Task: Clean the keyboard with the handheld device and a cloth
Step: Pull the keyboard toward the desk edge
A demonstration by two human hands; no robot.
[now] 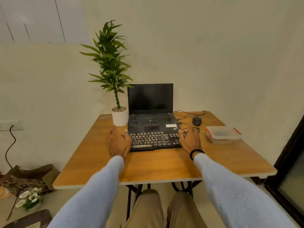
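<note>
At table centre: black external keyboard (pixel 153 139), flat on the brown wooden table (pixel 164 165), touching the front edge of the open black laptop (pixel 150 112); keys flecked with pale specks or crumbs.
Left hand (pixel 118 143): at the keyboard's left end, fingers reaching forward and loosely together, thumb set apart over the near corner; whether it clasps the edge cannot be told.
Right hand (pixel 190 139): at the keyboard's right end, in a mirrored pose, thumb towards the keys; grip likewise not clear.
Handheld device: not seen on the table.
Cloth: not seen.
Right of keyboard: clear plastic lidded box with red clips (pixel 222 134), contents too blurred to name; black corded mouse (pixel 196 121) behind it.
Left of laptop: green leafy plant in a white pot (pixel 120 116).
Progress: judged at the very start; keys look uncleaned and no tool is in hand.
Remaining: fetch the device, run it over the keys, then wipe with the cloth.
</note>
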